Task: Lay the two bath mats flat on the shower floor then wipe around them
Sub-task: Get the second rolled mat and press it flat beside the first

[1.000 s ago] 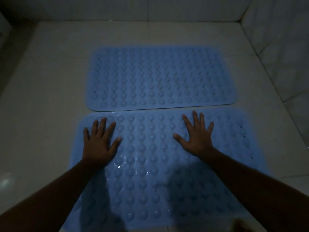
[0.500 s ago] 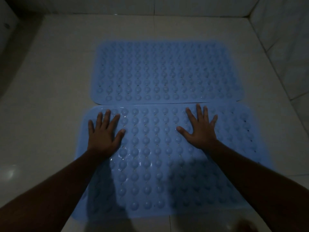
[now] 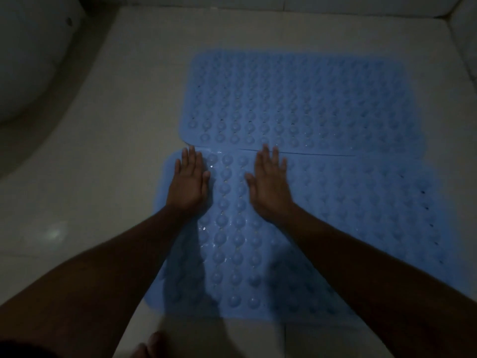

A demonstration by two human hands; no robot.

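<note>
Near mat (image 3: 361,215): blue, studded, flat on the floor (image 3: 90,189), filling centre to lower right of frame. Far mat (image 3: 296,99): same type, flat, upper centre-right. Long edges meet along a thin dark seam across mid-frame; can't tell if they overlap or just butt. The far mat's left edge sits a bit right of the near mat's.

Left hand (image 3: 189,184): palm down on the near mat's upper-left corner. Fingers (image 3: 192,158) straight and close together, tips just short of the seam, thumb angled out to the right. It grips nothing and only presses flat.

Right hand (image 3: 271,187): palm down on the same mat, just right of the left hand, with about two columns of studs between them. Its fingers are straight and slightly fanned, thumb out to the left, and the longest tips reach the seam. Nothing held.

Wet glints on the studs between and below the hands.

Both forearms come in from the bottom corners. Toes (image 3: 149,344) at bottom centre-left, on bare floor just off the near mat. Curved white fixture (image 3: 31,60) upper left, dim, type unclear. Wall (image 3: 464,34) at upper right. Light is low throughout.
</note>
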